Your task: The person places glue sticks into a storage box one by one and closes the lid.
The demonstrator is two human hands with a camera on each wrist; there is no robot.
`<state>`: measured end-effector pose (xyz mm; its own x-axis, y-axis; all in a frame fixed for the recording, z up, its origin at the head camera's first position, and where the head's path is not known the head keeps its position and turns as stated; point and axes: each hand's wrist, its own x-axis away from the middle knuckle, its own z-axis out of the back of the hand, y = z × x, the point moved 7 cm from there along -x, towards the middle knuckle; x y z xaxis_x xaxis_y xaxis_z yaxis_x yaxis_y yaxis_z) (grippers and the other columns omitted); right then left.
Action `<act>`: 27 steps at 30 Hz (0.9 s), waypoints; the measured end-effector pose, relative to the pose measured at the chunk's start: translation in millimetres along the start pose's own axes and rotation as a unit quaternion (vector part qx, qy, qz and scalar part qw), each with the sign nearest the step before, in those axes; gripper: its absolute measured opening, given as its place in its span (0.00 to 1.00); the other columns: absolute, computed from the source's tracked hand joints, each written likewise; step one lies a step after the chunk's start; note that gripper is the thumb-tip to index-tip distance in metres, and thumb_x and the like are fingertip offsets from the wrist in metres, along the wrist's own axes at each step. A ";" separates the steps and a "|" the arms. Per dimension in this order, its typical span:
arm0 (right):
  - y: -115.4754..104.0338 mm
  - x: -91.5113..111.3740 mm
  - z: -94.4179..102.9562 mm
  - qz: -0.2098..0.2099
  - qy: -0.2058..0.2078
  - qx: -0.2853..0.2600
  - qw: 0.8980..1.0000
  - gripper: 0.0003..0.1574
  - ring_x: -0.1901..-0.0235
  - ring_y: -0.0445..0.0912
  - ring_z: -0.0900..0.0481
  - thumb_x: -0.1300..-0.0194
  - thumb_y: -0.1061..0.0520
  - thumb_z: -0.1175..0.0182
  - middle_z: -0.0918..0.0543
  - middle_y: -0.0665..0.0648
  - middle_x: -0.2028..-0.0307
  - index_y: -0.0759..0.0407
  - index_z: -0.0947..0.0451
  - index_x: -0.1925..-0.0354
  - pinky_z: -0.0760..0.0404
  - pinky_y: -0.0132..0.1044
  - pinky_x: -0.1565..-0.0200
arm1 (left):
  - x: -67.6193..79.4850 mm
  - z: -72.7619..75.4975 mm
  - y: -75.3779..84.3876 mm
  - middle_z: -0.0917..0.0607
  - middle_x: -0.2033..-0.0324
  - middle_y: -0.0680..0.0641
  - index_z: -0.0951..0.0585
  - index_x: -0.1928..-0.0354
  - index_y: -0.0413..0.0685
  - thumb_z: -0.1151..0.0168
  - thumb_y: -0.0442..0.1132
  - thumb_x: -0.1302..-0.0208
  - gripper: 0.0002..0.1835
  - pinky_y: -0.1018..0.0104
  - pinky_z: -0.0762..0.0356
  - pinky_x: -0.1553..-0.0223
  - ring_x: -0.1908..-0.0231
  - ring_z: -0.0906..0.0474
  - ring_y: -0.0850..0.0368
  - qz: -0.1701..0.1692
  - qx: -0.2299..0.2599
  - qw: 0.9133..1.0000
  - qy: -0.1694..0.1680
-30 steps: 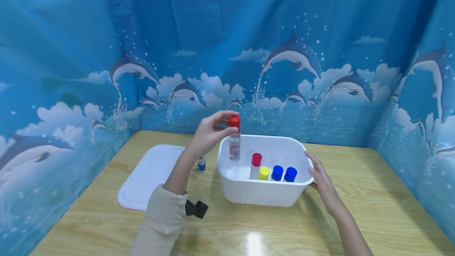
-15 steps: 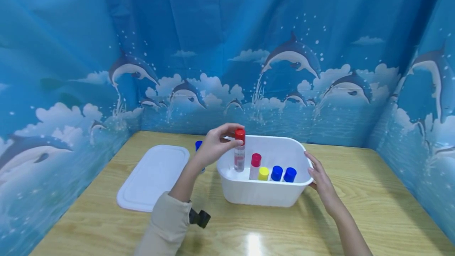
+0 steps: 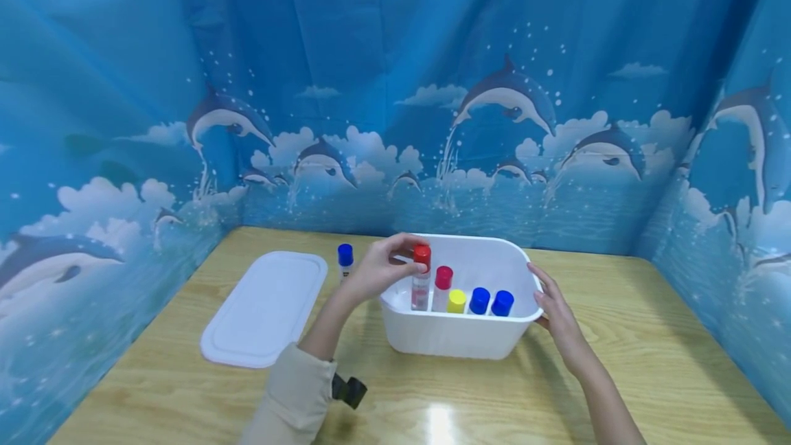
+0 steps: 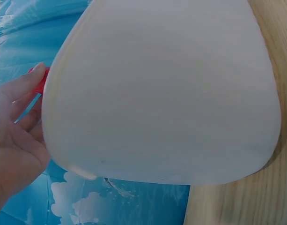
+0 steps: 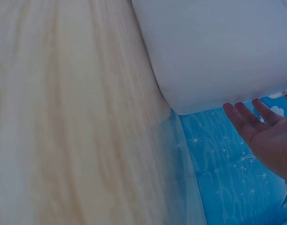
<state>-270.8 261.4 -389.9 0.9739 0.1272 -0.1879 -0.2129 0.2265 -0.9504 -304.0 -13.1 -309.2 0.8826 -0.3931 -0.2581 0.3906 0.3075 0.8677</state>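
Observation:
My left hand (image 3: 378, 270) pinches the red cap of a clear, upright bottle (image 3: 420, 286) inside the white plastic bin (image 3: 457, 335), at its left end. Only its red cap (image 4: 41, 82) shows past the bin's wall (image 4: 162, 93) in the left wrist view. Beside it in the bin stand a second red-capped bottle (image 3: 442, 280), a yellow cap (image 3: 456, 301) and two blue caps (image 3: 479, 300); their lower parts are hidden. My right hand (image 3: 561, 318) holds the bin's right rim. In the right wrist view, that hand's fingers (image 5: 248, 124) touch the outer wall.
A white lid (image 3: 266, 307) lies flat on the wooden table (image 3: 494, 404) to the left. Between lid and bin stands a blue-capped bottle (image 3: 345, 256), partly behind my left hand. A blue dolphin-print curtain (image 3: 383, 88) closes off the back and sides.
My left hand has lowered the red-capped bottle into the bin, moving down and slightly right towards the other red cap. The blue-capped bottle outside has come into view. My right hand stays put.

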 end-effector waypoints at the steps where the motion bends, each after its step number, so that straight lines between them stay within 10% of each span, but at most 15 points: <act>1: 0.0 -0.2 0.1 0.000 0.000 -0.001 1.000 0.32 0.37 0.63 0.49 0.26 0.47 0.65 0.55 0.63 0.31 0.51 0.56 0.29 0.39 0.62 0.46 | -0.2 -1.4 -1.7 0.21 0.56 0.52 0.23 0.48 0.52 0.34 0.39 0.43 0.20 0.66 0.24 0.57 0.56 0.25 0.57 0.004 -0.001 1.000 -0.003; 27: -0.1 -0.5 0.0 -0.005 0.001 0.002 1.000 0.32 0.37 0.63 0.48 0.26 0.47 0.66 0.55 0.63 0.31 0.51 0.56 0.29 0.39 0.61 0.47 | -2.8 -28.8 -14.9 0.20 0.63 0.58 0.21 0.57 0.53 0.31 0.37 0.48 0.15 0.69 0.25 0.57 0.59 0.24 0.62 0.025 -0.082 0.988 -0.130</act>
<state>-271.3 261.2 -389.7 0.9763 0.1221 -0.1785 -0.2028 0.2308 -0.9516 -304.8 8.3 -333.6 0.8125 -0.5775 -0.0804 0.4051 0.4599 0.7902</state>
